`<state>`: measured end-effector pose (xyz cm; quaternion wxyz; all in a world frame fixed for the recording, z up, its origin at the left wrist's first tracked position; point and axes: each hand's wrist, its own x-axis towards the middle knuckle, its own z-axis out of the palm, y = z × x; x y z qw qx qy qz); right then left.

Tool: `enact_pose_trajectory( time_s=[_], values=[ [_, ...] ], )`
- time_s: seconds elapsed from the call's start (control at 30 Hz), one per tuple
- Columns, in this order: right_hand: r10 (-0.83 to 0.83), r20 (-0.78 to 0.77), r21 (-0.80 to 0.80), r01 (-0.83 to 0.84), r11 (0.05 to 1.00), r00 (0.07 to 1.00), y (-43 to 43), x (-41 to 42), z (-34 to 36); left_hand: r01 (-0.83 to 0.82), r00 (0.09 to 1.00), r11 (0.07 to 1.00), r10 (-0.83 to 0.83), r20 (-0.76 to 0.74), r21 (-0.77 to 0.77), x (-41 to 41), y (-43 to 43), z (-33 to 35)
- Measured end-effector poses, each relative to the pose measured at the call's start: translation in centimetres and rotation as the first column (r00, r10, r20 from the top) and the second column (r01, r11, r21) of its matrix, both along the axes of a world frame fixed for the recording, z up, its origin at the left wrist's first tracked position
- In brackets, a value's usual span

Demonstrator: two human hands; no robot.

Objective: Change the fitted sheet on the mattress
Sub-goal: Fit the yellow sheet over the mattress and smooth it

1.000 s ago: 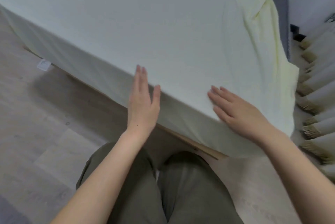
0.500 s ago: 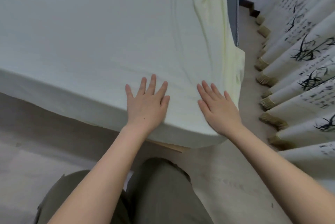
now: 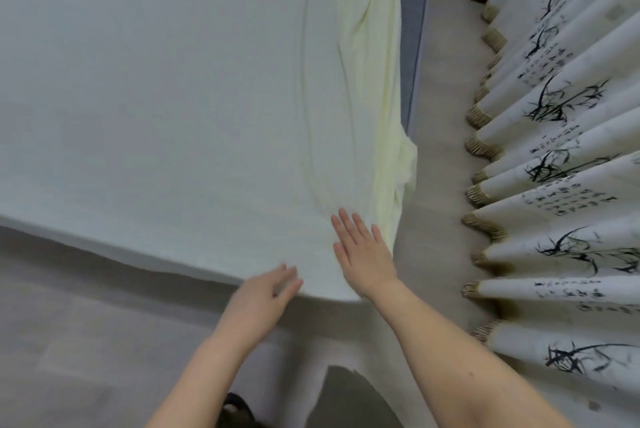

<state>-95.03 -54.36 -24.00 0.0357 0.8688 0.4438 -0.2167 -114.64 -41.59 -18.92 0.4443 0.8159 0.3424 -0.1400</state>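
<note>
A pale cream fitted sheet [image 3: 180, 109] covers the mattress, stretched smooth over the near corner. Along the right edge it lies bunched in yellowish folds [image 3: 377, 88], with the grey mattress side [image 3: 415, 29] bare beside them. My right hand [image 3: 363, 254] lies flat, fingers straight, on the sheet at the corner. My left hand [image 3: 266, 292] hovers at the corner's near edge, fingers straight and blurred; whether it touches the sheet is unclear.
White curtains [image 3: 561, 157] with ink bamboo prints and tasselled hems hang close on the right, leaving a narrow strip of floor [image 3: 446, 109] beside the bed. Pale wood floor [image 3: 86, 323] spreads to the left. My knees show at the bottom.
My view has swung right towards the bed's corner. My left hand slid back off the sheet top to the corner's edge. My right hand stays flat on the sheet near the corner.
</note>
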Motion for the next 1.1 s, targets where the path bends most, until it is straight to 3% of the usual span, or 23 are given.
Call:
enact_pose_trajectory(
  time_s=[0.13, 0.23, 0.33, 0.4, 0.53, 0.7, 0.83, 0.93, 1.03, 1.1],
  values=[
    [0.066, -0.205, -0.192, -0.106, 0.976, 0.977, 2.1, 3.7, 4.6, 0.023, 1.000, 0.994, -0.024, -0.014, -0.111, 0.6, -2.1, 4.6],
    [-0.101, -0.278, -0.043, 0.093, 0.995, 0.955, 5.2, 9.6, 7.9, -0.070, 0.997, 0.990, 0.065, -0.041, -0.120, 4.6, -2.7, 6.6],
    [-0.307, -0.239, 0.161, 0.349, 0.923, 0.921, 6.4, 16.8, 8.5, -0.188, 0.982, 0.973, 0.185, -0.038, -0.135, 10.6, -3.7, 6.7],
    [-0.430, -0.237, 0.137, 0.468, 0.873, 0.871, 5.9, 20.9, 7.4, -0.242, 0.970, 0.960, 0.237, -0.050, -0.140, 14.8, -4.7, 6.3],
    [-0.429, -0.307, -0.094, 0.422, 0.902, 0.849, 4.2, 25.8, 5.0, -0.349, 0.937, 0.934, 0.347, -0.033, -0.076, 23.6, -7.1, 4.9],
    [-0.389, -0.542, -0.052, 0.433, 0.900, 0.745, 0.7, 27.9, 4.8, -0.300, 0.940, 0.953, 0.290, -0.179, -0.030, 32.4, -8.9, 3.2],
    [-0.341, -0.828, -0.168, 0.384, 0.908, 0.444, -1.6, 29.8, 6.1, -0.368, 0.893, 0.929, 0.367, -0.259, 0.047, 36.0, -8.5, 2.7],
    [-0.290, -0.918, -0.153, 0.431, 0.889, 0.270, -0.7, 32.0, 7.5, -0.636, 0.771, 0.749, 0.625, -0.123, -0.183, 37.2, -7.9, 2.5],
    [-0.300, -0.952, -0.262, 0.649, 0.715, -0.054, 2.4, 33.7, 8.2, -0.608, 0.784, 0.717, 0.611, -0.113, -0.341, 36.8, -7.7, 2.6],
    [-0.290, -0.935, -0.341, 0.754, 0.562, -0.206, 5.2, 34.9, 8.0, -0.543, 0.833, 0.748, 0.537, -0.133, -0.381, 36.1, -7.7, 2.6]
  ],
)
